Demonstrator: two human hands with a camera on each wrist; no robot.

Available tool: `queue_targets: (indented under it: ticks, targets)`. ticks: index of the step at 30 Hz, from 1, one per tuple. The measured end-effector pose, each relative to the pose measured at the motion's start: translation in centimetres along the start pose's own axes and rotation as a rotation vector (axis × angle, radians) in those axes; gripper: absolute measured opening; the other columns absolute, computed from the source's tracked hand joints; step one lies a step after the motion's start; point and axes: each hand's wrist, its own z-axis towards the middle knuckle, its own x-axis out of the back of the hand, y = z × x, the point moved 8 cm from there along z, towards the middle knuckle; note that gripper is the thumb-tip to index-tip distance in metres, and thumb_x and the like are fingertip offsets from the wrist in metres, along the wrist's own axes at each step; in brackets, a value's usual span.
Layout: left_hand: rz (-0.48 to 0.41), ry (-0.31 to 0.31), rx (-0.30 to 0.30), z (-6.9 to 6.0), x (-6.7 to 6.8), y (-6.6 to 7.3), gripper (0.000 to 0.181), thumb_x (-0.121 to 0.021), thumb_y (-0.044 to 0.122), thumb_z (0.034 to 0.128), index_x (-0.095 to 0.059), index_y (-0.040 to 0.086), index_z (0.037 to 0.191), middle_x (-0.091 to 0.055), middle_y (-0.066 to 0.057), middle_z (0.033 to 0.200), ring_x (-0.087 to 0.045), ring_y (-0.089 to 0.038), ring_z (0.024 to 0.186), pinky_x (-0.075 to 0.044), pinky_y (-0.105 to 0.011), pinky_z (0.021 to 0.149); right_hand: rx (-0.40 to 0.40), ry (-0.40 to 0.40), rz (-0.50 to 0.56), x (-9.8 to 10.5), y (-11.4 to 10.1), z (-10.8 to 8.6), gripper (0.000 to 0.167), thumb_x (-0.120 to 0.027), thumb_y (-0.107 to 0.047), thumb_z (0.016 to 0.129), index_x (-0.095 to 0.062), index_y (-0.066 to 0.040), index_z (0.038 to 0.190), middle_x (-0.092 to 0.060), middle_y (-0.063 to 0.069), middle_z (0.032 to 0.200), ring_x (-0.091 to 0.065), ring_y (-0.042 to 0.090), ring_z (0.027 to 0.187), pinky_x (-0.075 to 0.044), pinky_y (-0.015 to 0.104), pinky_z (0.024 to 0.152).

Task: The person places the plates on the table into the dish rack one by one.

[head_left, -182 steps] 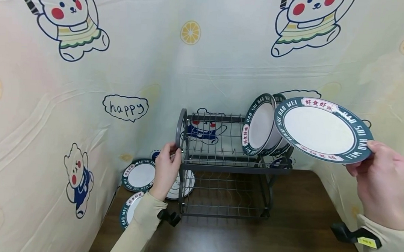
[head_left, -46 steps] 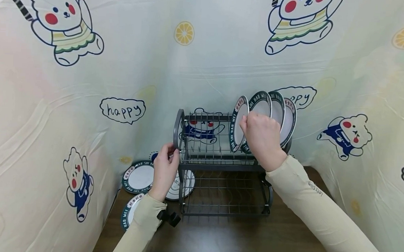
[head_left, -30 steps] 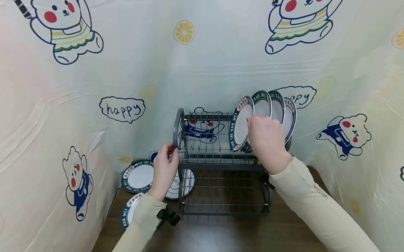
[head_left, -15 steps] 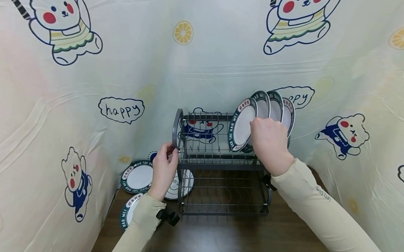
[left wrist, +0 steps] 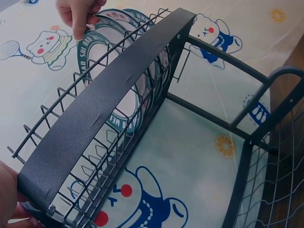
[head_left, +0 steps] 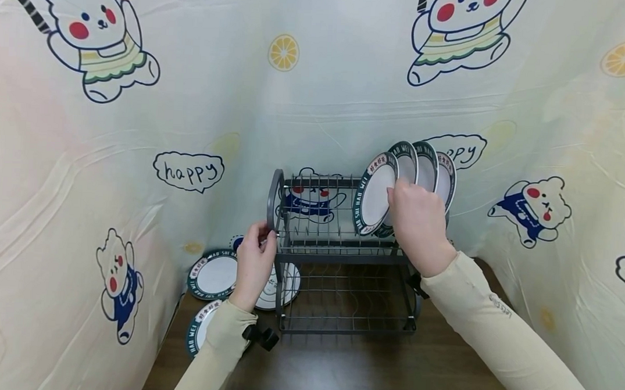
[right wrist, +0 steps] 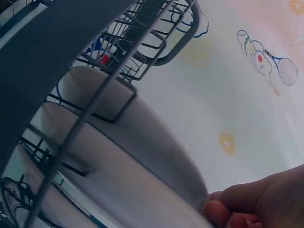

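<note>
A grey two-tier dish rack (head_left: 336, 258) stands on the table; several white plates with green lettered rims stand on edge in the right part of its upper tier. My right hand (head_left: 420, 226) pinches the right edge of the leftmost plate (head_left: 376, 193), which leans right towards the other plates (head_left: 427, 165). In the right wrist view the thumb and fingers of that hand (right wrist: 261, 204) are at this plate's rim (right wrist: 156, 137). My left hand (head_left: 254, 265) holds the rack's left side frame; in the left wrist view only part of it (left wrist: 8, 194) shows.
Left of the rack lie a plate (head_left: 215, 274) face up, a second plate (head_left: 199, 329) partly behind the left sleeve, and a plate (head_left: 290, 284) behind the rack's lower tier. A patterned cloth (head_left: 316, 119) hangs round the brown table (head_left: 357, 371).
From the right, my right hand has brought the plate into the upper tier. Over the last second and a half it has tilted right. My left hand stays on the frame.
</note>
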Motion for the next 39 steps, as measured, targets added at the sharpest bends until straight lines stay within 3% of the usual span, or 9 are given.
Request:
queue_targets:
  ticks: [9,16,25,39]
  targets:
    - [0.01,0.0,0.001,0.0,0.0,-0.1,0.025,-0.055,0.012,0.1067,-0.06,-0.001,0.128,-0.066,-0.018,0.121,-0.067,-0.03,0.113,-0.059,-0.045,0.098,0.068,0.187,0.029,1.3,0.4,-1.3,0.036,-0.065,-0.017,0.103,-0.055,-0.002,0.072,-0.045,0.008,0.051,-0.044,0.027,0.04,-0.024,0.03,0.036]
    - [0.019,0.006,-0.003,0.0,0.0,-0.2,0.025,-0.055,0.011,0.1066,-0.06,-0.002,0.127,-0.066,-0.019,0.12,-0.067,-0.031,0.113,-0.059,-0.044,0.099,0.137,0.254,0.083,1.9,0.6,-2.2,0.025,-0.063,-0.015,0.102,-0.062,0.0,0.082,-0.061,0.012,0.063,-0.053,0.026,0.044,-0.031,0.03,0.035]
    - [0.028,0.008,0.0,0.0,0.0,-0.2,0.025,-0.055,0.012,0.1067,-0.06,-0.002,0.128,-0.066,-0.019,0.12,-0.067,-0.031,0.112,-0.059,-0.045,0.098,0.179,0.319,0.105,3.2,1.0,-3.3,0.017,-0.063,-0.011,0.099,-0.067,0.0,0.086,-0.063,0.012,0.065,-0.053,0.024,0.045,-0.032,0.029,0.037]
    - [0.02,0.009,-0.005,0.1,0.0,-0.2,0.025,-0.055,0.011,0.1066,-0.06,-0.001,0.127,-0.066,-0.019,0.12,-0.068,-0.031,0.112,-0.06,-0.047,0.096,0.144,0.305,0.155,4.1,2.9,-4.9,0.022,-0.059,-0.015,0.1,-0.068,0.001,0.087,-0.067,0.015,0.069,-0.057,0.025,0.048,-0.038,0.035,0.037]
